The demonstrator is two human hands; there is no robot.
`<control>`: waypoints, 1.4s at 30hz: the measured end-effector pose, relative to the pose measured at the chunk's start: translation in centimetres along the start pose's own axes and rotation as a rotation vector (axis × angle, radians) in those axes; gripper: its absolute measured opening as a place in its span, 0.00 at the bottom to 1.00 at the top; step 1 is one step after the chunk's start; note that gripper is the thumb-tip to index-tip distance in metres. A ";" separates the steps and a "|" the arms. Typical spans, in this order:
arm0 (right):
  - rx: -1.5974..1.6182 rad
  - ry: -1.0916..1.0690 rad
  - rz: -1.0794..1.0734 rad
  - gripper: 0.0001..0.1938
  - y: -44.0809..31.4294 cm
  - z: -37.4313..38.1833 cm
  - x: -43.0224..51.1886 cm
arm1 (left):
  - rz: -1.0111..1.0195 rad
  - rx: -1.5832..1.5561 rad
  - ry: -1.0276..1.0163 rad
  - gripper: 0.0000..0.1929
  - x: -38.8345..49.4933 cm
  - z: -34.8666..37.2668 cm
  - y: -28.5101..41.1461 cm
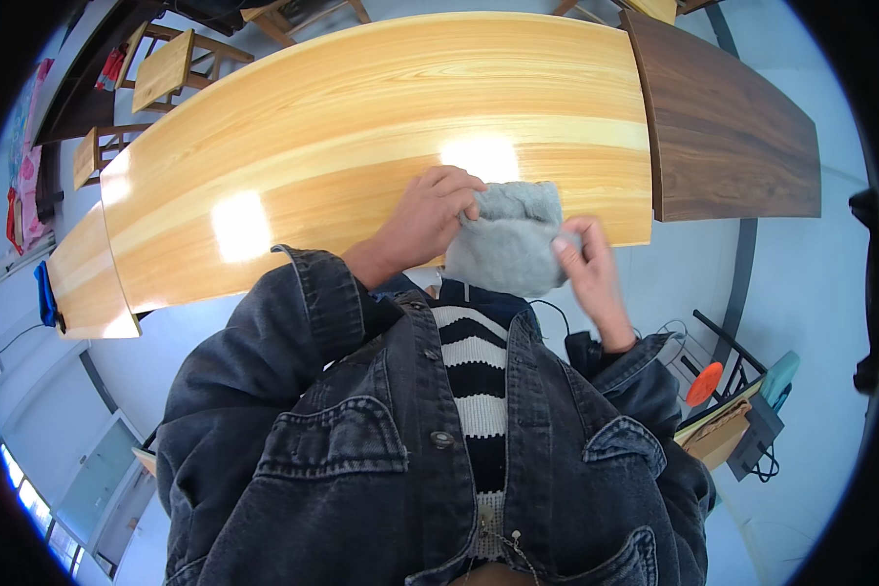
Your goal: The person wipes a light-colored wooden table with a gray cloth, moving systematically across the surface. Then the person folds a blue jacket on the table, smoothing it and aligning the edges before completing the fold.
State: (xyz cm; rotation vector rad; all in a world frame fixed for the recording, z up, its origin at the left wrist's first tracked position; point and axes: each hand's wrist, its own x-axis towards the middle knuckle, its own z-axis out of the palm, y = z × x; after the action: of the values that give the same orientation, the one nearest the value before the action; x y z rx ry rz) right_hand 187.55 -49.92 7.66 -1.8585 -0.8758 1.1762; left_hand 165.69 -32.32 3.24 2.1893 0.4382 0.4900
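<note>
A grey cloth (509,249), folded over on itself, lies at the near edge of the light wooden table (351,139), its lower part hanging past that edge. My left hand (428,216) pinches the cloth's upper left corner between thumb and fingers. At the cloth's right side, my right hand (592,267) grips the edge, thumb on top and fingers behind; it is slightly blurred. A raised fold runs across the cloth between the two hands. What lies beneath the cloth is hidden.
A dark brown wooden table (732,132) adjoins on the right. Wooden chairs (165,69) stand beyond the table at upper left. At lower right are an orange round object (704,384), a cardboard box (718,436) and a dark bag (756,438). A blue object (45,294) hangs at the far left.
</note>
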 end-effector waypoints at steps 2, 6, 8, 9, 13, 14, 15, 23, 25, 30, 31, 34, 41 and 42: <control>-0.143 0.079 -0.120 0.11 -0.4 -0.6 2.7 | -0.062 -0.032 -0.115 0.10 0.0 -0.4 0.1; -0.437 -0.009 -0.108 0.13 2.2 -0.1 7.7 | -0.217 0.103 -0.190 0.11 0.2 0.8 -0.5; -0.526 -0.078 -0.017 0.13 2.1 0.0 8.4 | -0.280 0.146 -0.205 0.11 0.0 1.3 -0.8; -0.572 -0.120 0.029 0.13 1.7 0.2 8.5 | -0.319 0.166 -0.209 0.11 -0.4 1.3 -0.8; -0.535 -0.060 -0.141 0.11 0.5 -0.4 7.6 | -0.288 0.186 -0.205 0.11 -0.7 0.3 -0.5; -0.501 -0.014 -0.188 0.11 -0.8 -0.9 6.8 | -0.255 0.178 -0.171 0.11 -0.3 -0.4 -0.3; -0.460 0.030 -0.235 0.10 -1.8 -1.2 5.9 | -0.223 0.173 -0.140 0.11 0.0 -1.4 0.3; -0.703 0.430 -0.776 0.13 -8.3 0.9 2.5 | 0.233 0.427 0.266 0.12 0.0 -9.9 5.6; -0.754 0.404 -0.785 0.13 -6.1 2.5 3.1 | 0.237 0.442 0.197 0.11 -1.4 -9.2 3.8; -0.957 -0.079 -0.624 0.13 -0.3 7.6 1.8 | 0.036 0.539 -0.179 0.08 -10.0 -4.8 -1.5; -1.007 -0.169 -0.596 0.13 0.0 8.5 1.2 | 0.085 0.461 -0.146 0.07 -11.9 -3.8 -2.6; -0.914 -0.064 -0.678 0.15 -0.5 9.9 2.1 | -0.060 0.406 -0.137 0.09 -13.7 -4.8 -1.4; -1.077 -0.028 -0.579 0.34 -3.9 17.0 8.3 | -0.429 0.506 0.008 0.14 -15.5 -6.8 -1.8; -1.087 -0.018 -0.585 0.35 -2.6 17.7 8.7 | -0.487 0.542 0.003 0.15 -16.0 -6.6 -2.1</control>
State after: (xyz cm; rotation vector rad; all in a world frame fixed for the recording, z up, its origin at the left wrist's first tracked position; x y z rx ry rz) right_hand 173.76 -37.16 1.17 -2.0800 -2.1676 0.3128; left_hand 148.35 -34.22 2.32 2.4627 1.1796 0.1076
